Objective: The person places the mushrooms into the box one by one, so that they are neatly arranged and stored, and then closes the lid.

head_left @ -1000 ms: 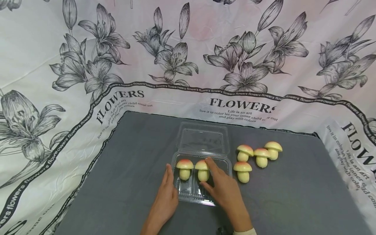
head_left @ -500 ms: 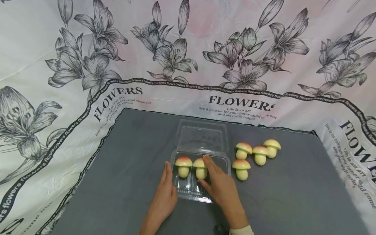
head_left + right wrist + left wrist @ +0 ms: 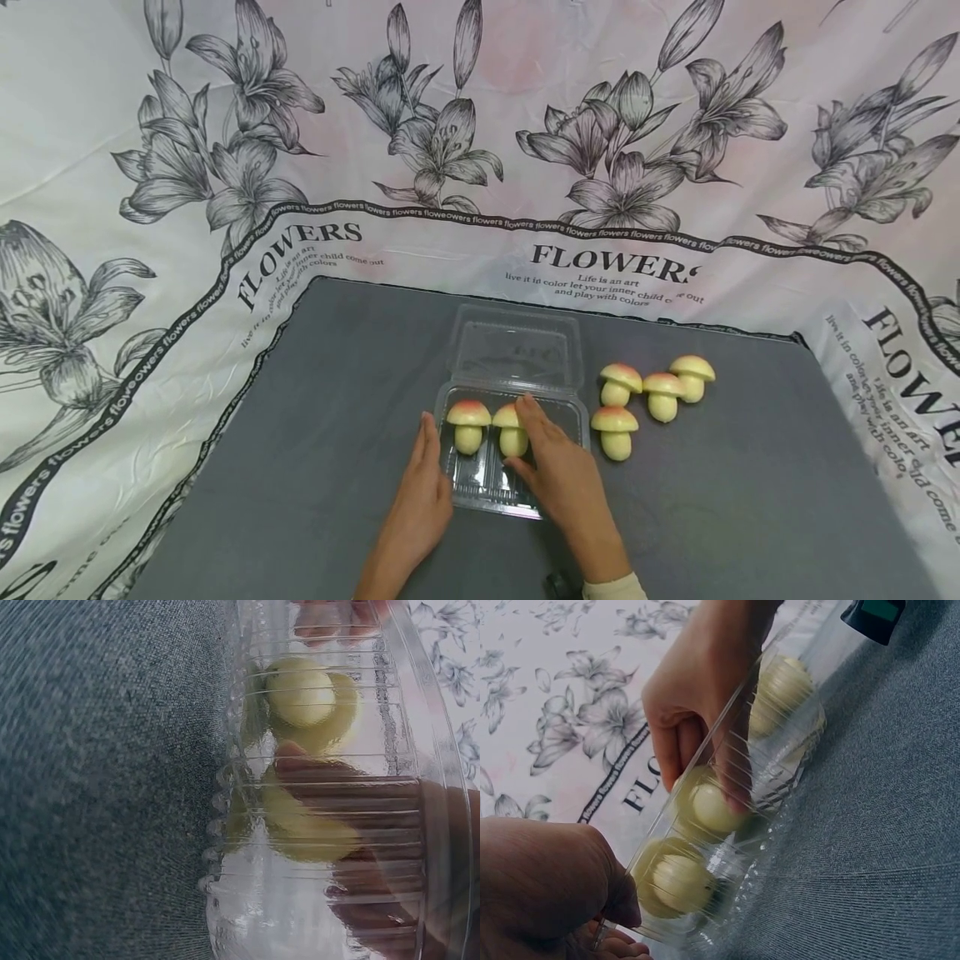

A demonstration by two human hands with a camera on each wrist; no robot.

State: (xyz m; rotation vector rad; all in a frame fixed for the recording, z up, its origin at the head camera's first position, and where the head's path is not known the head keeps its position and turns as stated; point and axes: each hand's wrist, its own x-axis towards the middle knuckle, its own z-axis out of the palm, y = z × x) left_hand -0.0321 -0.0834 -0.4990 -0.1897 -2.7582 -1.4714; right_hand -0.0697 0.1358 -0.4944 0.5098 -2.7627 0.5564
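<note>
A clear plastic box [image 3: 487, 507] lies with its lid [image 3: 517, 346] flipped back, away from me. Inside, toward the left, a yellow toy mushroom [image 3: 468, 429] with a reddish cap lies beside a second toy mushroom [image 3: 510, 433]. My right hand [image 3: 566, 475] reaches into the box and pinches this second mushroom, thumb low by the stem and fingers at the cap. Along the box's left side, my left hand [image 3: 422, 492] holds the rim, with the thumb [image 3: 621, 900] at the near corner in the left wrist view.
Right of the box lies a loose group of several toy mushrooms [image 3: 617, 433] on the dark grey table [image 3: 337, 400]. Flower-printed cloth [image 3: 465, 183] rises behind and at the sides. A dark device [image 3: 874, 619] sits by the right wrist in the left wrist view.
The head view has dipped slightly, so everything sits a little higher in it. Both hands, the box and the mushrooms keep their places relative to each other.
</note>
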